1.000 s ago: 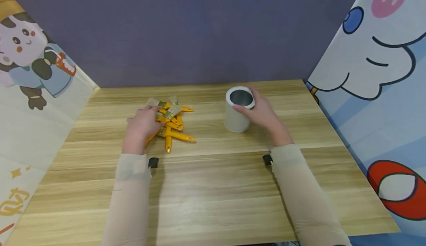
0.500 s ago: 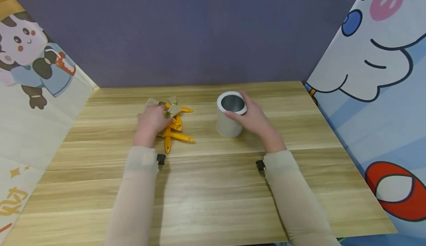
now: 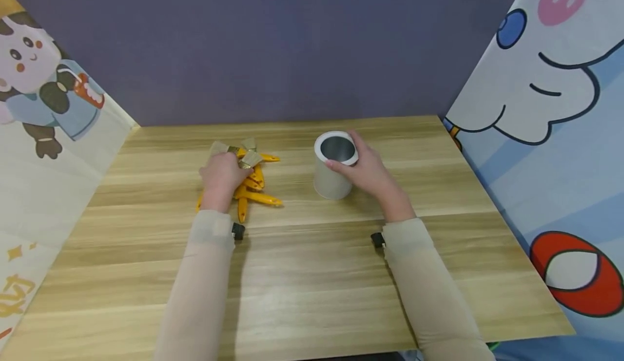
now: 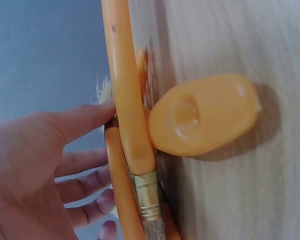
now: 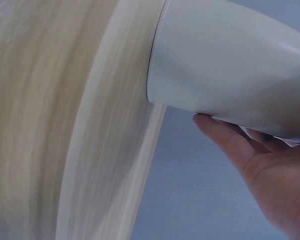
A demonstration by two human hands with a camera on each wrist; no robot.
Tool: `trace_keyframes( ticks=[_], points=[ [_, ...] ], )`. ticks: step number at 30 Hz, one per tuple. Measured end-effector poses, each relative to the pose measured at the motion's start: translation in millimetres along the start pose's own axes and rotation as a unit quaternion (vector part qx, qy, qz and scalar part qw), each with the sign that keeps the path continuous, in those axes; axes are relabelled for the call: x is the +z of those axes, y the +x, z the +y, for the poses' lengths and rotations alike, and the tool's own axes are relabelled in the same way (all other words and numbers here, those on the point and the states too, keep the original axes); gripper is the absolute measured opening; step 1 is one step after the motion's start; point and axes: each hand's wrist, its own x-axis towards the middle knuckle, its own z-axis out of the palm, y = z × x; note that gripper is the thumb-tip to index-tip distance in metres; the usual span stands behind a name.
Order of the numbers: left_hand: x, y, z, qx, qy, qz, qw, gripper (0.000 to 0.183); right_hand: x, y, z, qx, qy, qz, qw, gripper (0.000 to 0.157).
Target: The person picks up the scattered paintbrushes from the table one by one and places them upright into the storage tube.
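Note:
Several paintbrushes with orange handles, gold ferrules and pale bristles lie in a crossed pile [image 3: 255,182] left of centre. Over the pile's left side my left hand [image 3: 225,175] pinches one paintbrush [image 4: 122,185]; the thumb tip lies at its ferrule, and part of the finger contact is hidden. To the right stands a white cylindrical container [image 3: 332,179], upright with an open top and a grey inside. My right hand [image 3: 365,168] grips it from the right, thumb at the front of the rim and fingers round the far side. In the right wrist view, the container's base [image 5: 157,75] meets the tabletop.
A light wood-grain table [image 3: 312,274] spreads under both hands. Behind it rises a dark purple-grey panel [image 3: 292,46]. Cartoon-printed walls border the left side [image 3: 53,187] and the right side [image 3: 560,149].
My right hand has shifted the container left, mostly in the first half second. My left hand has moved right over the brush pile, then stayed nearly still there.

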Motion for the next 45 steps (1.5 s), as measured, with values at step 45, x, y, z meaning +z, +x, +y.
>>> trace_keyframes(
  ticks=[45],
  points=[
    [-55.8,-47.4,63.1,0.190,-0.560,0.148,0.7926,0.042,-4.5,4.1,-1.2,0.014,0.010,-0.012,1.000,0.113]
  ],
)
